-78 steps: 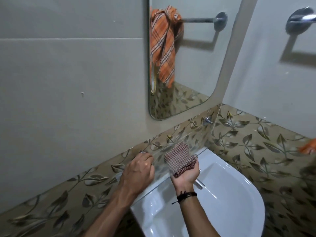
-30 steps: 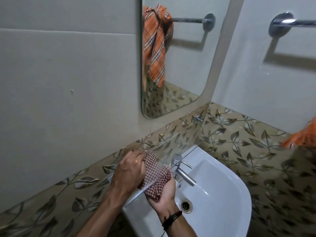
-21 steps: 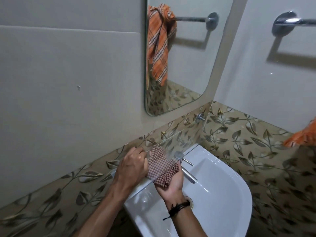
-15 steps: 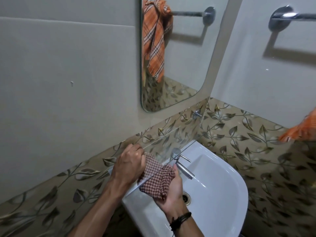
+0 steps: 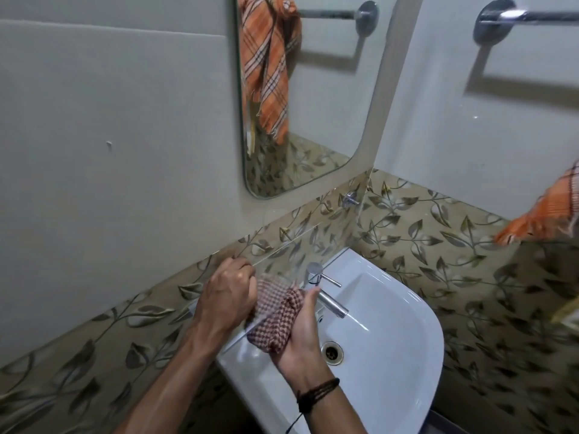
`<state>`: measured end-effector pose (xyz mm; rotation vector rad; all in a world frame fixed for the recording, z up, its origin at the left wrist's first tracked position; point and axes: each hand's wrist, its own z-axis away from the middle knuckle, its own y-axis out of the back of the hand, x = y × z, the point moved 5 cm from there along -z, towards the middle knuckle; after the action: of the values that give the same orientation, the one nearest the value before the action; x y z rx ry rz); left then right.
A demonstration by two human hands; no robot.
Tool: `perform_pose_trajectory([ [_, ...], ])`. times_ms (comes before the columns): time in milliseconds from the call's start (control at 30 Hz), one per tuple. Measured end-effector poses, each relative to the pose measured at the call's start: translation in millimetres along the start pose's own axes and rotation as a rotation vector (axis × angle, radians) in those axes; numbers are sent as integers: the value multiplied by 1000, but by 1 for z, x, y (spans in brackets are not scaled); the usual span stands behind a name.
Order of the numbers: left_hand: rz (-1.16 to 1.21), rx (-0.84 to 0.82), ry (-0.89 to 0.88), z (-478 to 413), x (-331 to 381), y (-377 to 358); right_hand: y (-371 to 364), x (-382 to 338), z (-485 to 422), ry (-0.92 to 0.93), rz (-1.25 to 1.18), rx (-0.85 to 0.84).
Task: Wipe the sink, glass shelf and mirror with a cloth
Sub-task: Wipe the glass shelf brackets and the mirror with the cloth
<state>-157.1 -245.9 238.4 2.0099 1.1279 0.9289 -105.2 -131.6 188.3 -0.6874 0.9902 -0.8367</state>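
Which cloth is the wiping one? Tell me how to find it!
Find the white sink in the corner; a glass shelf juts out above its left side. At the shelf's front edge the right hand grips a small bunched cloth. It is brown-and-white checked, unlike the big orange plaid towel at the right edge.

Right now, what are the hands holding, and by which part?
The right hand grips the checked cloth, bunched over the front edge of the glass shelf. The left hand grips that shelf at its left end.
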Motion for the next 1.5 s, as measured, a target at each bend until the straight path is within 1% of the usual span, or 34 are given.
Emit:
perform_pose_trajectory([
  [100, 17, 37, 14, 4, 0, 5, 14, -33, -18, 158, 93, 154],
  [200, 58, 59, 72, 7, 0, 11, 17, -77, -36, 360, 159, 231],
  [267, 114, 92, 121, 7, -2, 15, 12, -98, -36, 447, 255, 312],
  [300, 159, 110, 154, 7, -4, 18, 13, -106, -39, 477, 348, 370],
  [367, 248, 130, 230, 6, -7, 23, 13, -119, -48, 563, 648, 454],
  [433, 286, 128, 270, 9, -10, 28, 9, -127, -60, 632, 1043, 481],
  [500, 278, 91, 269, 14, -12, 28, -4, -129, -70, 633, 1460, 423],
  [567, 230, 44, 257, 23, -14, 27, -21, -125, -71, 667, 1859, 328],
  [633, 196, 31, 239, 32, -15, 26, -34, -116, -66, 693, 2030, 242],
  [700, 192, 22, 236, 36, -15, 26, -41, -101, -60, 724, 2090, 121],
  [833, 166, 17, 211, 36, -14, 24, -43, -63, -39, 760, 2187, -228],
  [867, 163, 15, 203, 37, -14, 24, -41, -63, -40, 758, 2181, -277],
  [900, 165, 10, 200, 37, -15, 24, -39, -66, -44, 755, 2178, -290],
  [933, 170, 7, 202, 38, -16, 23, -38, -70, -48, 761, 2176, -274],
  [1000, 184, 24, 212, 38, -17, 22, -40, -75, -53, 810, 2186, -173],
  [1067, 195, 53, 217, 39, -18, 21, -45, -63, -46, 867, 2186, -111],
  [1100, 200, 62, 219, 39, -18, 21, -46, -52, -40, 899, 2167, -136],
  [1167, 207, 68, 232, 39, -19, 20, -42, -34, -25, 985, 2103, -241],
  [1233, 218, 71, 238, 39, -19, 20, -32, -39, -23, 1040, 2057, -281],
  [1300, 231, 84, 224, 39, -18, 22, -24, -60, -35, 1032, 2045, -216],
  [1400, 261, 91, 219, 39, -17, 24, -23, -85, -54, 977, 2028, -32],
  [1433, 268, 93, 222, 39, -17, 24, -26, -85, -55, 975, 2012, -7],
  [1467, 270, 95, 223, 39, -16, 25, -28, -81, -52, 989, 1997, -15],
  [1500, 267, 94, 225, 40, -16, 25, -27, -76, -48, 1014, 1981, -65],
])
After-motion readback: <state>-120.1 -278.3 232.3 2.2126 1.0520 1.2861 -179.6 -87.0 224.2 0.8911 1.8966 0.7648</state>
